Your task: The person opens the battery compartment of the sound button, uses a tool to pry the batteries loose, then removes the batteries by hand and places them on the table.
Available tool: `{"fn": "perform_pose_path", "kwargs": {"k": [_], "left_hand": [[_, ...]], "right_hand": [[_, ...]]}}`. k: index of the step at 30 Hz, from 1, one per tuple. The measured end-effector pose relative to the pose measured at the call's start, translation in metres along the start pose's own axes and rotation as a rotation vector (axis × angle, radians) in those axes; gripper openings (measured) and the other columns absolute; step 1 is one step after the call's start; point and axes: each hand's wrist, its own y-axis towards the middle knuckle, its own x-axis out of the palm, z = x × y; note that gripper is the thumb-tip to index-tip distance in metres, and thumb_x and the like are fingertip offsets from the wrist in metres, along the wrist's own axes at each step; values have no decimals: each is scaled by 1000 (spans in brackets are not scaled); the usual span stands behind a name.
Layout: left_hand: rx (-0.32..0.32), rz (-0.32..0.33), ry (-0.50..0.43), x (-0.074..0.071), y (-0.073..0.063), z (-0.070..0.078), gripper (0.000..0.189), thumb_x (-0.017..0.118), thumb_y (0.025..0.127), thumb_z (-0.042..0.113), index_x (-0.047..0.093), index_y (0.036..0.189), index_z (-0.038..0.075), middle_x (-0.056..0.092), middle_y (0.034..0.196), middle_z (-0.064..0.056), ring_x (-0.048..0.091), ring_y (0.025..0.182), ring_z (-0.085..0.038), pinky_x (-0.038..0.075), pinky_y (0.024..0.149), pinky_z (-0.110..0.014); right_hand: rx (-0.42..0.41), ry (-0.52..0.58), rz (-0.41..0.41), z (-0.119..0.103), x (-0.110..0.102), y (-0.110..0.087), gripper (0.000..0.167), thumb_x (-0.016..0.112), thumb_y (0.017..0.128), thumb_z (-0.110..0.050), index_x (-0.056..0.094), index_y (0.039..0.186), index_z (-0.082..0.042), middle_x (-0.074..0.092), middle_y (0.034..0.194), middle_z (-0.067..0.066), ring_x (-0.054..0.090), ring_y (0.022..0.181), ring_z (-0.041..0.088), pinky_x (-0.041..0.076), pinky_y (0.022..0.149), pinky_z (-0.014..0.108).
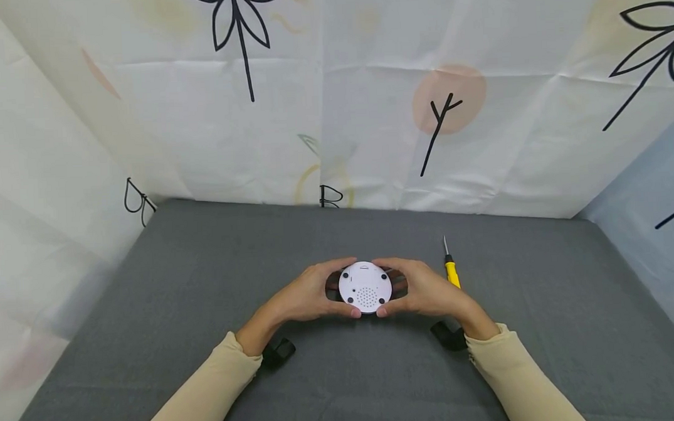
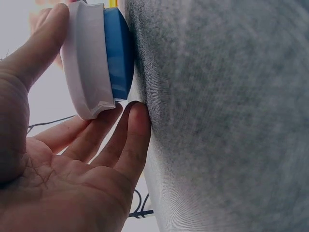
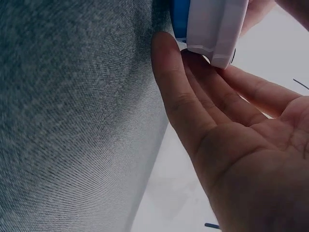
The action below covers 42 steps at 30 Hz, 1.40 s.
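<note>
A round white device (image 1: 365, 283) with a grid of small speaker holes and dark round feet is held between both hands, this perforated face turned up. Its underside is a blue part (image 2: 119, 53), close over the grey cloth in the wrist views. My left hand (image 1: 305, 295) grips the left edge, thumb at the near side and fingers round the far side. On the opposite edge my right hand (image 1: 426, 288) grips it the same way, as a mirror image. Fingertips of both hands reach beneath the white rim.
A screwdriver (image 1: 451, 271) with a yellow handle lies behind the right hand, its tip pointing away. Grey cloth (image 1: 356, 385) covers the table. White patterned fabric (image 1: 367, 121) hangs along the back and the sides.
</note>
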Motion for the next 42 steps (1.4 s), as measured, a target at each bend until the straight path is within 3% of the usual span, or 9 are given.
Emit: {"fn": "perform_pose_path", "kwargs": {"k": [6,11,15,26,32,42], "left_hand": [[9,5,14,0,1,-1,92,90,79,28,41,154,4,58,137,-7,63,116,-16,52,93,-33],[18,9,19,1,1,-2,92,90,79,29,43,153,5,59,136,-6,62,115,-14,51,94,-34],[28,14,16,1,2,-2,92,91,78,28,44,153,5,59,136,-5,62,115,-14,51,95,-35],[29,25,-9,4,1,1,91,92,76,25,45,151,4,61,131,-5,65,111,-15,55,90,-34],[31,23,-25,5,0,2,90,93,76,23,46,151,5,61,129,-5,66,107,-14,56,87,-33],[48,42,-5,7,0,4,90,94,74,21,48,149,3,62,127,-5,66,106,-14,56,86,-33]], "right_hand": [[-60,-1,59,-1,-1,-1,79,90,78,-18,52,144,2,61,129,13,63,111,29,56,89,39],[-127,-22,194,-4,4,1,48,85,84,-14,66,127,-3,63,121,9,62,109,29,56,87,43],[-127,-38,260,-6,11,5,31,82,86,-10,71,115,-4,63,114,8,61,102,26,55,82,45],[-89,-54,262,-6,15,7,27,80,88,-8,71,113,-4,59,108,8,56,96,24,53,79,43],[-58,-42,251,-6,15,7,22,77,92,-10,69,112,-5,57,107,9,56,92,25,52,76,35],[-49,-67,292,-8,20,8,15,73,93,-6,69,108,-5,55,103,7,53,91,22,47,74,33]]}}
